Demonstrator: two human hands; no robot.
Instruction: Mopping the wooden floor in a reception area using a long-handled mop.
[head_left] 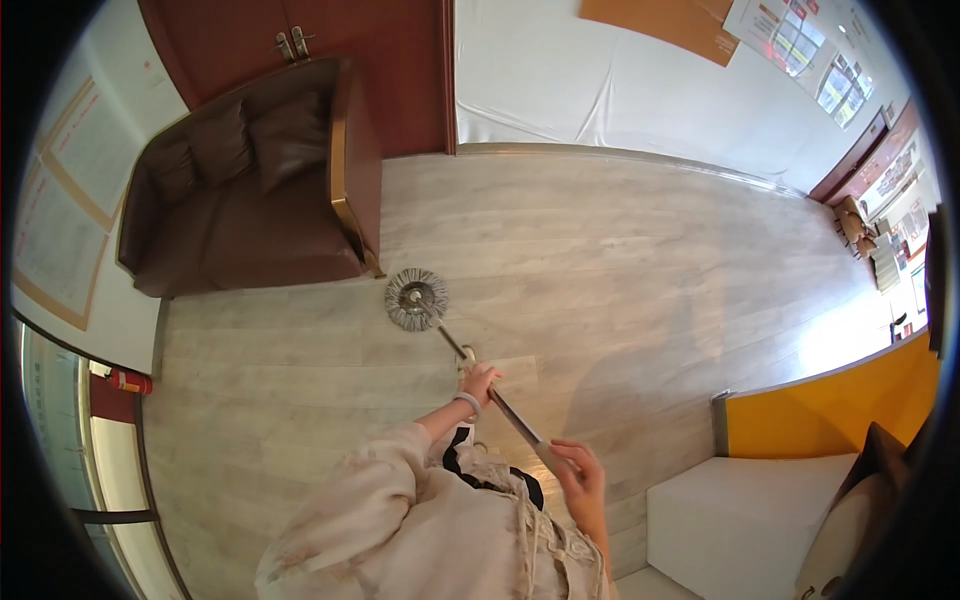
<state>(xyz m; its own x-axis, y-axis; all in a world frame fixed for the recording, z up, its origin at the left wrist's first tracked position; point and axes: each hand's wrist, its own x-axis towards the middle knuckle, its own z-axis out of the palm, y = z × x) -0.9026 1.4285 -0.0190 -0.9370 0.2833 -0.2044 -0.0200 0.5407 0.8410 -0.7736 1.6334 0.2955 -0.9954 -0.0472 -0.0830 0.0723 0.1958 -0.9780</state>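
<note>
Beige coat [430, 530] foremost; just beyond, the right hand [580, 478] grips the mop [516, 416] near its top. The left hand [478, 384], closed round it lower down, is nearer the head [416, 298] — ahead-left of those fingers, on the floor [600, 250], the long axis slanting that way.

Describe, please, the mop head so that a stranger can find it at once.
Start at the brown sofa, upper left. Just past its lower right corner, on the pale floor, is the mop head, at the far end of the pole. Unlike its neighbours, it is round with a grey fringe.
</note>
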